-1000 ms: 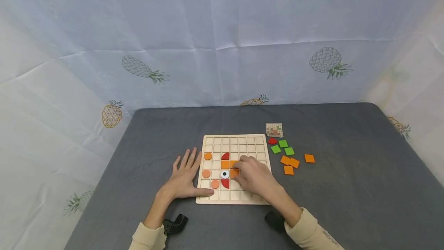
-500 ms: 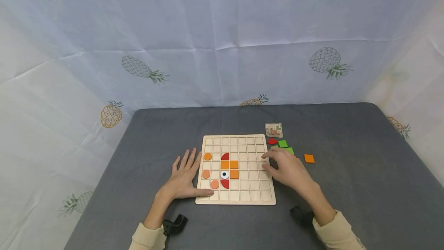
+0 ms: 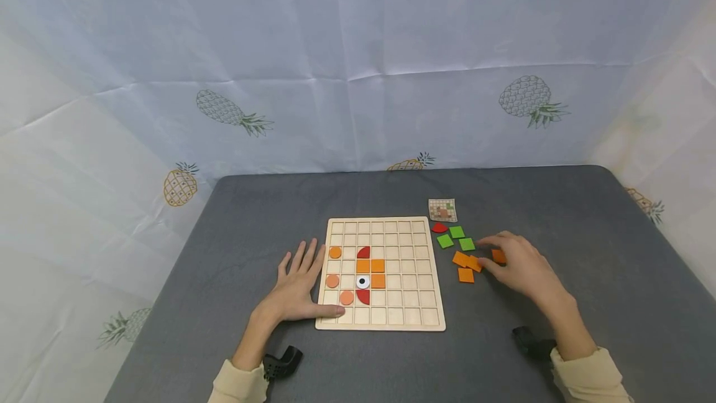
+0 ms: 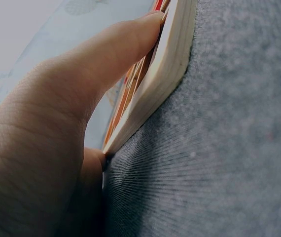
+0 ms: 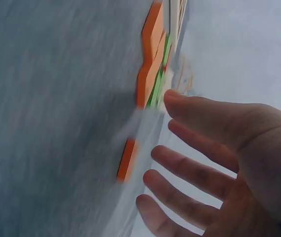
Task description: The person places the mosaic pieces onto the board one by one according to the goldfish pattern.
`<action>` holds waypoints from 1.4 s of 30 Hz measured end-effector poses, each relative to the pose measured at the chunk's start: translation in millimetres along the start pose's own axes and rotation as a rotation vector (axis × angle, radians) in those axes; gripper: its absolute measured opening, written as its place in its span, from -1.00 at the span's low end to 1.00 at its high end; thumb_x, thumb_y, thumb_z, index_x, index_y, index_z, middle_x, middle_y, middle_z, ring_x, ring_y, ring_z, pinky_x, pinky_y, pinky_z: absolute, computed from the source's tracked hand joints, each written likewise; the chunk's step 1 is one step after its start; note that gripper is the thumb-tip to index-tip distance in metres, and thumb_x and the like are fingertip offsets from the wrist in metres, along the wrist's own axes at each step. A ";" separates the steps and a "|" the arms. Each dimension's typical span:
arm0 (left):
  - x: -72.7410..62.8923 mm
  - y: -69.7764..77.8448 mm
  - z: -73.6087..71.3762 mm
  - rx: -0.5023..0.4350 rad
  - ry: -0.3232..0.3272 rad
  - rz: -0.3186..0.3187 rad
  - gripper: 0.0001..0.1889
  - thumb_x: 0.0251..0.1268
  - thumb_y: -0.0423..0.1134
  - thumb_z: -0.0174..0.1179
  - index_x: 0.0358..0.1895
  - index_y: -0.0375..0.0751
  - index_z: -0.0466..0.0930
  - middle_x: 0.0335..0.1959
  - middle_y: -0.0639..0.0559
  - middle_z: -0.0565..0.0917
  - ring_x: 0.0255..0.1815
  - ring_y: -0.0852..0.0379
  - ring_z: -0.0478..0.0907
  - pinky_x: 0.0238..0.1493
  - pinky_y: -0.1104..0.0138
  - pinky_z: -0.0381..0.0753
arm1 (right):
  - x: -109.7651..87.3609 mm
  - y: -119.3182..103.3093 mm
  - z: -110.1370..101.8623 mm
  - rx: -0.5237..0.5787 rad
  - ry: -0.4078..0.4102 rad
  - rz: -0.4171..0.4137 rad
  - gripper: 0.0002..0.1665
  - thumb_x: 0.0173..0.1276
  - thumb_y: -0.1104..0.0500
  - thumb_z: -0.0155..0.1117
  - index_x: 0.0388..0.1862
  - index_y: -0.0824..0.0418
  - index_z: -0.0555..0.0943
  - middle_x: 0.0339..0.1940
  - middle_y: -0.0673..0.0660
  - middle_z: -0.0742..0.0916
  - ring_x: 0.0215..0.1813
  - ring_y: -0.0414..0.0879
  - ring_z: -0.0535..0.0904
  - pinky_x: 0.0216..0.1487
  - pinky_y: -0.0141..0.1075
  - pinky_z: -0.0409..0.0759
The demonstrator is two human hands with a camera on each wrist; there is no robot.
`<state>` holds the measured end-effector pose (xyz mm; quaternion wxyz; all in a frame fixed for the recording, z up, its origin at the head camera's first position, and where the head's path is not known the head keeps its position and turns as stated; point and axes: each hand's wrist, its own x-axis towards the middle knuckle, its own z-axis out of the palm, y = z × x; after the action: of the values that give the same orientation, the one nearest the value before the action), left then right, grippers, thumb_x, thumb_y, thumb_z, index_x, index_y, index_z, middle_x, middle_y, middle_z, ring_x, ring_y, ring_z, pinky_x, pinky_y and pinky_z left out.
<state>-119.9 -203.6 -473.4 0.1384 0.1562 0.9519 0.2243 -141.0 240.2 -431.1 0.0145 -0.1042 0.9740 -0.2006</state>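
Pale cloth printed with pineapples [image 3: 358, 30] hangs behind a dark grey table [image 3: 252, 216]. Splayed wide, the left hand [image 3: 295, 291] lays its thumb over the near left corner of a square light-wood grid board [image 3: 408, 282]. Right of the board lie closely grouped orange square tiles [image 3: 466, 275]; just beside them, the right hand [image 3: 523, 266] holds nothing, thumb and fingers apart. Pinching one tile by opposite edges should spare its neighbours a nudge.
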 end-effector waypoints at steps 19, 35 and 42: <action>1.0 0.2 0.0 0.002 -0.002 -0.005 0.48 -0.01 0.48 0.44 0.81 -0.28 -0.19 0.84 -0.35 -0.25 0.85 -0.44 -0.37 0.69 -0.44 -0.35 | -3.9 33.1 -3.5 -0.015 -0.031 -0.012 -0.54 0.37 0.25 0.55 0.15 0.50 0.74 0.02 0.45 0.74 -0.01 0.36 0.67 0.04 0.32 0.65; 1.1 1.0 -0.3 -0.005 -0.006 -0.013 0.48 -0.01 0.47 0.45 0.81 -0.28 -0.19 0.84 -0.34 -0.24 0.86 -0.43 -0.37 0.70 -0.43 -0.35 | -1.7 26.3 3.8 -0.017 -0.002 -0.007 -0.68 0.42 0.31 0.50 0.05 0.50 0.76 -0.01 0.43 0.77 0.05 0.38 0.70 0.13 0.33 0.64; 0.1 1.7 -0.5 -0.009 -0.003 -0.014 0.48 -0.02 0.47 0.45 0.81 -0.28 -0.18 0.84 -0.34 -0.24 0.86 -0.44 -0.37 0.70 -0.43 -0.36 | -2.9 19.1 2.3 0.016 0.017 -0.033 -0.68 0.42 0.29 0.51 0.05 0.48 0.77 -0.01 0.41 0.80 0.03 0.33 0.73 0.12 0.30 0.67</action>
<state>-119.8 -202.3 -472.3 0.1421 0.1494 0.9517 0.2276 -141.8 257.0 -440.7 0.0039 -0.1185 0.9706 -0.2094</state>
